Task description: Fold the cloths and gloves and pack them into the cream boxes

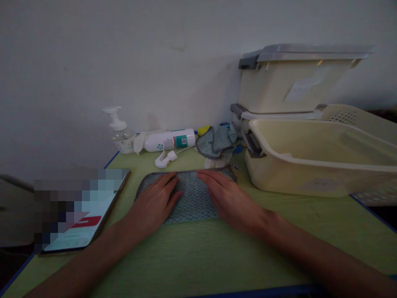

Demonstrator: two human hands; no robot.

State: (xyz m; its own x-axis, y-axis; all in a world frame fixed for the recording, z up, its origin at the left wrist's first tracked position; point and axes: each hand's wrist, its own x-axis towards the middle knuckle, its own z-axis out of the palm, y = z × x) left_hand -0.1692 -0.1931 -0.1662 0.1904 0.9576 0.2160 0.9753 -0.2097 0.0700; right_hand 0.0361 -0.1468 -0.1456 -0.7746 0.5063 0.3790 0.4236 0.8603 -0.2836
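A blue-grey cleaning cloth (pixel 194 198) with a dark checked border lies on the green table, its straight edge toward me looking like a fold. My left hand (pixel 156 198) rests flat on the cloth's left part, thumb apart from the fingers. On its right part lies my right hand (pixel 228 198), fingers stretched out and palm down; its thumb is hidden. A small hanging loop sticks out at the cloth's far right corner. Just beyond the cloth is a white spray nozzle (pixel 166 159) with a thin tube.
At the back stand a pump bottle (pixel 122 134), a white bottle (pixel 170 140) on its side and a crumpled cloth (pixel 217 141). An open cream bin (pixel 310 176) is on the right, with lidded boxes (pixel 285 85) stacked behind it. A tablet (pixel 93 219) lies left.
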